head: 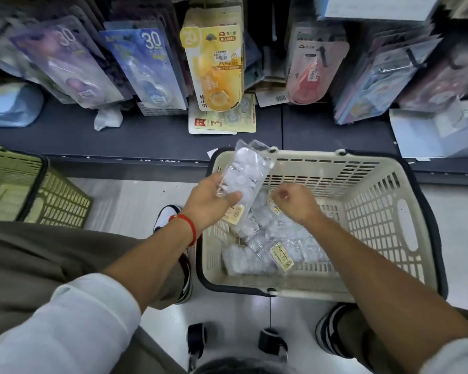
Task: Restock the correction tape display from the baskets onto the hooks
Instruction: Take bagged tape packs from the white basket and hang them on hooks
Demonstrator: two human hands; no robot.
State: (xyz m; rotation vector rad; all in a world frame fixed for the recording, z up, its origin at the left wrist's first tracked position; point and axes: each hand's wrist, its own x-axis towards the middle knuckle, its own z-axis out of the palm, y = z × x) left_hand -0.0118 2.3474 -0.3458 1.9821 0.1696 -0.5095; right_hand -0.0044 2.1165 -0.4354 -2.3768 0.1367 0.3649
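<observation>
Now left hand [214,197] grips clear tape pack [242,174] above cream basket [376,211]; right hand [295,201] curled, seemingly empty (blurred). Risk: slick film slipping, pack dropping before hooks [320,56].

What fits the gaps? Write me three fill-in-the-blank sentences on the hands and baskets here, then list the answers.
1. The left hand holds a clear packet above the ____ basket.
2. The right hand reaches ____ that basket.
3. A red band sits on the ____ wrist.
4. The other basket, at the left edge, is ____ in colour.

Missing words: cream; into; left; green
</observation>
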